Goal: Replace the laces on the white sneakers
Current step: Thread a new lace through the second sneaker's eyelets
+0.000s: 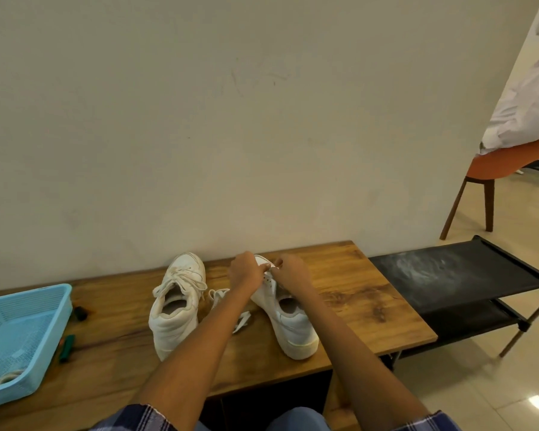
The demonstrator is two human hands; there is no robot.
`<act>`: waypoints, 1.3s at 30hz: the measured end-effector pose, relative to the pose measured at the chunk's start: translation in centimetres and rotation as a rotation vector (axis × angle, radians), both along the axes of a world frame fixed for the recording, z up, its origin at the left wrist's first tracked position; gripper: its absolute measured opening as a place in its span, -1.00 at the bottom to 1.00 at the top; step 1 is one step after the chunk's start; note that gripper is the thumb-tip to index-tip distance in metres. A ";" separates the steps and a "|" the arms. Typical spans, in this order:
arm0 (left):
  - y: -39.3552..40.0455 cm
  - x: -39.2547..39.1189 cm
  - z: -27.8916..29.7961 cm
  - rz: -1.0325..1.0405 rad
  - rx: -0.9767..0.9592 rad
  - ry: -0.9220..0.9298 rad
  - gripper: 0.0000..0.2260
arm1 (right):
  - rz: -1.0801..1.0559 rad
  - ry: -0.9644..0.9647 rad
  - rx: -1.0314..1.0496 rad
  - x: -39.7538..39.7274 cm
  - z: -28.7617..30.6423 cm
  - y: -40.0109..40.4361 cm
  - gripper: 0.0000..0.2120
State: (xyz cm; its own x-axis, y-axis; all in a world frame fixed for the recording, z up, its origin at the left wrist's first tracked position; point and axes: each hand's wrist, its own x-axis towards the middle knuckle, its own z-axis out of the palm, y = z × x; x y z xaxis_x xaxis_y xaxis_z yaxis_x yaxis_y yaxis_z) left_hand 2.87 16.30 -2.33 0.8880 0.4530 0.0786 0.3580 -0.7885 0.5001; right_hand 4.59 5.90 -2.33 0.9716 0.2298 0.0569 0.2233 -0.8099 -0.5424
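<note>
The right sneaker [288, 318] sits mid-table, toe to the wall. My left hand [246, 273] and right hand [290, 269] both pinch a white lace [269, 268] at its lowest eyelets. I judge the tip could slip out, or the loose lace [241, 321] beside the laced left sneaker [176, 306] could snag.

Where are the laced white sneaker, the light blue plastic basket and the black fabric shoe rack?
Laced white sneaker [176, 301]: head view, collar beside the opening.
Light blue plastic basket [63, 309]: head view, right rim.
Black fabric shoe rack [455, 275]: head view, top shelf.
</note>
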 end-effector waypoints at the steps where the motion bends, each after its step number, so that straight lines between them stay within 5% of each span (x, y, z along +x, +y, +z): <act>1: -0.5 0.1 0.2 -0.003 -0.035 0.006 -0.62 | -0.030 0.003 0.053 0.0 -0.4 -0.1 -0.82; 7: -1.9 0.1 1.4 0.009 -0.132 0.118 -0.71 | -0.116 0.014 0.187 0.1 -1.0 -0.4 -0.85; 18: -2.9 0.9 1.0 -0.089 0.037 0.199 -0.75 | -0.092 -0.179 0.108 0.0 -0.9 -0.7 -0.86; 24: 1.3 1.2 1.5 -0.239 -0.354 0.314 -0.74 | -0.011 -0.150 -0.053 0.5 -1.5 -0.2 -0.76; 29: 2.2 1.3 0.9 -0.304 -0.406 0.281 -0.64 | 0.088 -0.159 -0.195 0.6 -1.7 0.0 -0.73; 39: 2.6 1.5 0.3 -0.319 -0.451 0.271 -0.60 | 0.134 -0.055 -0.121 0.7 -1.6 0.0 -0.72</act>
